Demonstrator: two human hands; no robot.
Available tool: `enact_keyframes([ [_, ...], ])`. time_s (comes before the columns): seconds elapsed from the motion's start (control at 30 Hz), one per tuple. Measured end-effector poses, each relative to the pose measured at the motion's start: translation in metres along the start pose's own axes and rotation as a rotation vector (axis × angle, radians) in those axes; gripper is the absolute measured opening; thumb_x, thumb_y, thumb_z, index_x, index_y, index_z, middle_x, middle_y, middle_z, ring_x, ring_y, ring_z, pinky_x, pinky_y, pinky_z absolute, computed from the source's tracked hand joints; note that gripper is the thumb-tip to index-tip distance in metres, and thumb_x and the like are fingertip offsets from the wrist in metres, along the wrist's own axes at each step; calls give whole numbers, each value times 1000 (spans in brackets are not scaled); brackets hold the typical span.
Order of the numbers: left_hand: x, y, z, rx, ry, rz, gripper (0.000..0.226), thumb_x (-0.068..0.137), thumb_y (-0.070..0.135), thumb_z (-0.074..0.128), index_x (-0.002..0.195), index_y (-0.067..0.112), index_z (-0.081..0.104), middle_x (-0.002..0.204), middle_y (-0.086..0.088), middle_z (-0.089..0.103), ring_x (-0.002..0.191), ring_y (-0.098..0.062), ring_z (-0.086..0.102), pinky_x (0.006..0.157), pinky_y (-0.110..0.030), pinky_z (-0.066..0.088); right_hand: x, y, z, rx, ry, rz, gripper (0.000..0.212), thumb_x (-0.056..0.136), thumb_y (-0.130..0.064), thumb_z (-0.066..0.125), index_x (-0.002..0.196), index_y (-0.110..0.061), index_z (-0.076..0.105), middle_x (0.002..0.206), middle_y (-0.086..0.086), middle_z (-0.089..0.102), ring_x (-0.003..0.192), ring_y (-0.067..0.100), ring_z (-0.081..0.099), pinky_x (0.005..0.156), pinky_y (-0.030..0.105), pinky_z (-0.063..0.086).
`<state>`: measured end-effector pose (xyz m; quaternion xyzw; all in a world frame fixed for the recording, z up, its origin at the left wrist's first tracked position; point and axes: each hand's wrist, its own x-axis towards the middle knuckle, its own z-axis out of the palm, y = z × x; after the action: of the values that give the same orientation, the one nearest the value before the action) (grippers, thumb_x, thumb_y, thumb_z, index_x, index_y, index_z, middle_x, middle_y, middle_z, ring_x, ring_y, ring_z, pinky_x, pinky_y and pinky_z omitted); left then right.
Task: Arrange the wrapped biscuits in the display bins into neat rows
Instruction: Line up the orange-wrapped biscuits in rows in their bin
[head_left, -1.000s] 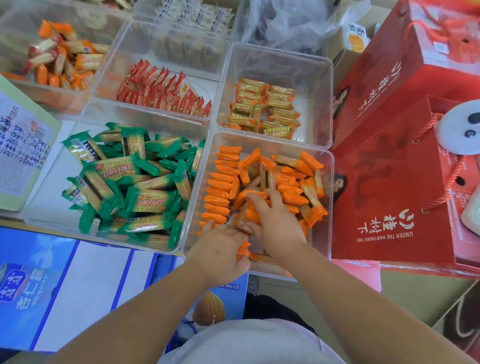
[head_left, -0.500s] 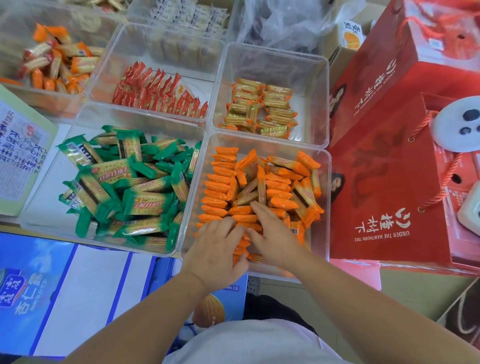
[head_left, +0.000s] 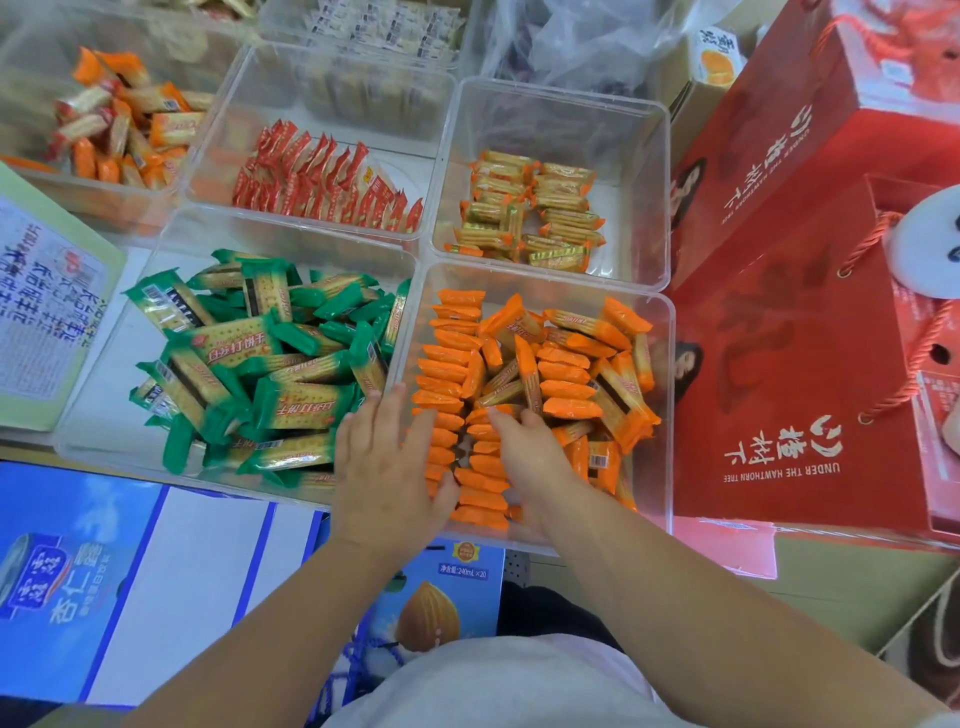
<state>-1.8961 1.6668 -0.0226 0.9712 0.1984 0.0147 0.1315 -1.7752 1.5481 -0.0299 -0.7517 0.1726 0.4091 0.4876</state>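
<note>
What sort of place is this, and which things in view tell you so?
Probably a small shop's snack display: clear bins of loose wrapped biscuits sorted by wrapper colour, red gift boxes beside them, and blue drink cartons in front.

A clear, smooth plastic bin (head_left: 670, 415) is holding glossy orange biscuit wrappers (head_left: 567, 374); the red cardboard box (head_left: 779, 364) beside is looking matt.

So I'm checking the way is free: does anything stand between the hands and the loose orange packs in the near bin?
Nothing visible does. The bin is open-topped, the right hand touches the loose orange packs, and the left hand rests at the bin's left wall.
</note>
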Motion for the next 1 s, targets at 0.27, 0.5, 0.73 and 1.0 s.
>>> enact_keyframes([
  [0.27,-9,-11,10,-65,-90,-109,93,81,51,60,157,14,22,166,-15,11,145,-35,28,115,-51,32,12,1,15,-174,217,-73,70,94,-60,56,147,-16,44,141,8,58,124,32,58,101,48,51],
  [0.5,5,-12,-1,-132,-95,-245,92,88,41,65,158,9,15,127,-9,57,116,-29,54,98,-46,46,14,-1,8,-334,242,-100,66,91,-63,56,131,-10,55,125,12,65,106,34,65,88,47,58],
  [0.73,23,-18,-17,-98,-185,-242,48,93,22,62,138,11,46,95,-3,65,86,-26,62,78,-43,52,19,-6,4,-336,135,-57,70,94,-64,51,146,-18,46,140,10,56,122,36,56,100,47,51],
  [1.0,8,-12,-4,-45,-133,-239,68,95,22,57,154,7,27,118,-8,59,106,-28,56,89,-42,46,19,-8,1,-354,148,-80,65,98,-57,51,144,-11,45,140,12,56,123,35,55,92,38,46],
])
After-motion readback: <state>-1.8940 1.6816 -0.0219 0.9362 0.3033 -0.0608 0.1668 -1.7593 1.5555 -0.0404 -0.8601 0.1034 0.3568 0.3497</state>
